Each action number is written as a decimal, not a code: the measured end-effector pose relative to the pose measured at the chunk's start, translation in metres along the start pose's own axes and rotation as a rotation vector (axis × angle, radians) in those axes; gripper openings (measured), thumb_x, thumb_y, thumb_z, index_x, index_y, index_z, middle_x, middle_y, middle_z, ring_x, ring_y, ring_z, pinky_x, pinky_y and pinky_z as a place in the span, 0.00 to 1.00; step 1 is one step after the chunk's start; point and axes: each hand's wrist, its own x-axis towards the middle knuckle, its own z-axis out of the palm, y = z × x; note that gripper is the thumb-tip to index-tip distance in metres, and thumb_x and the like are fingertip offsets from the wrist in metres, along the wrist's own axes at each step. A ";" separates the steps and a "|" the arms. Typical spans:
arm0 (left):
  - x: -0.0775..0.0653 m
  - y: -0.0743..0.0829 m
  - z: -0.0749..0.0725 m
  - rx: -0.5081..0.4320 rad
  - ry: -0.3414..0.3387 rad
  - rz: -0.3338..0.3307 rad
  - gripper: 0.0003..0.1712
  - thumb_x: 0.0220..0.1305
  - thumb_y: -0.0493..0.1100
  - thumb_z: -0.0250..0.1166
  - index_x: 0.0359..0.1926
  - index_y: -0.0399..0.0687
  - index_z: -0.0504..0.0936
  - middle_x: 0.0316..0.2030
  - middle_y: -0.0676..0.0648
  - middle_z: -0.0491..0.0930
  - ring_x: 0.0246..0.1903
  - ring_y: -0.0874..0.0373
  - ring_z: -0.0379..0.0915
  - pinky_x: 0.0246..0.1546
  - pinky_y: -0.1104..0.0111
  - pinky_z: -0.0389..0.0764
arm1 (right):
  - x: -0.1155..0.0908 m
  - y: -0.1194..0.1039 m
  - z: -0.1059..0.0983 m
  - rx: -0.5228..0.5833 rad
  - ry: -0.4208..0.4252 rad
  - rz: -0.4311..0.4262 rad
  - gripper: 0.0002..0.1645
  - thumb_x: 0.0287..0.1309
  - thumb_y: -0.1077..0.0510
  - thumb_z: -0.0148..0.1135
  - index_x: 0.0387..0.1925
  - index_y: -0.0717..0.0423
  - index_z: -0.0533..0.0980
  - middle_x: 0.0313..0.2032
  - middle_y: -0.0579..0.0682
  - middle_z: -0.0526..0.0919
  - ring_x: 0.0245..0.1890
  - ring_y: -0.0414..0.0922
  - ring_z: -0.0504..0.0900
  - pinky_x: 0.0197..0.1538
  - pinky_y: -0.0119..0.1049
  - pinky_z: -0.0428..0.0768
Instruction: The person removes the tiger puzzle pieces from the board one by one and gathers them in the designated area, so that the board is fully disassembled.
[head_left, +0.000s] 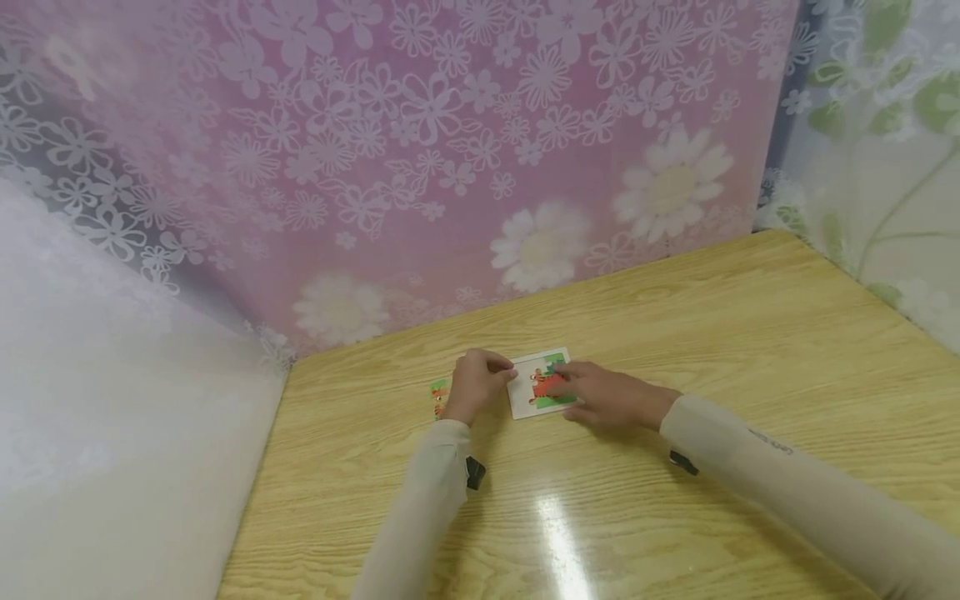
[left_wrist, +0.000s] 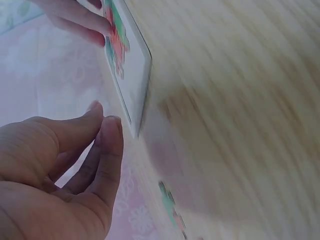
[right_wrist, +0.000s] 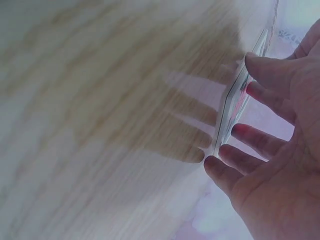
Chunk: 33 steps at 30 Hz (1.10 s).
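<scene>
A white puzzle board [head_left: 524, 399] lies on the wooden table, with red and green puzzle pieces [head_left: 550, 389] in its right part and a bare white left part. My right hand [head_left: 611, 396] is spread over the right side, its fingertips on or just above the pieces; its thumb is near the board's edge in the right wrist view. My left hand [left_wrist: 75, 170] hovers by the board's left edge, fingers curled and the thumb tip close against a fingertip. Nothing shows between them. Beside that hand lies a loose puzzle piece [head_left: 438, 398], green and orange, partly hidden by it.
The wooden table [head_left: 360, 500] runs to a pink flowered curtain [head_left: 450, 167] at the back. White sheeting [head_left: 112, 417] borders its left side, and a leaf-patterned curtain [head_left: 892, 167] its right. Dark wrist cameras [head_left: 475, 473] show under both sleeves.
</scene>
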 end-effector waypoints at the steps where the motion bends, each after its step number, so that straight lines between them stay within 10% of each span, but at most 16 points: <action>1: 0.000 0.002 0.002 0.007 -0.009 0.012 0.06 0.65 0.38 0.71 0.40 0.41 0.90 0.36 0.46 0.88 0.34 0.54 0.83 0.38 0.62 0.83 | 0.000 0.000 0.000 0.000 -0.004 -0.002 0.26 0.70 0.59 0.62 0.66 0.62 0.74 0.70 0.71 0.64 0.69 0.67 0.64 0.65 0.62 0.69; 33: 0.010 0.004 0.030 0.052 -0.081 0.028 0.03 0.65 0.37 0.71 0.36 0.41 0.89 0.28 0.50 0.85 0.26 0.62 0.78 0.30 0.69 0.81 | 0.001 -0.002 0.000 -0.066 0.000 -0.095 0.23 0.66 0.68 0.63 0.62 0.63 0.78 0.63 0.70 0.72 0.61 0.65 0.74 0.58 0.58 0.76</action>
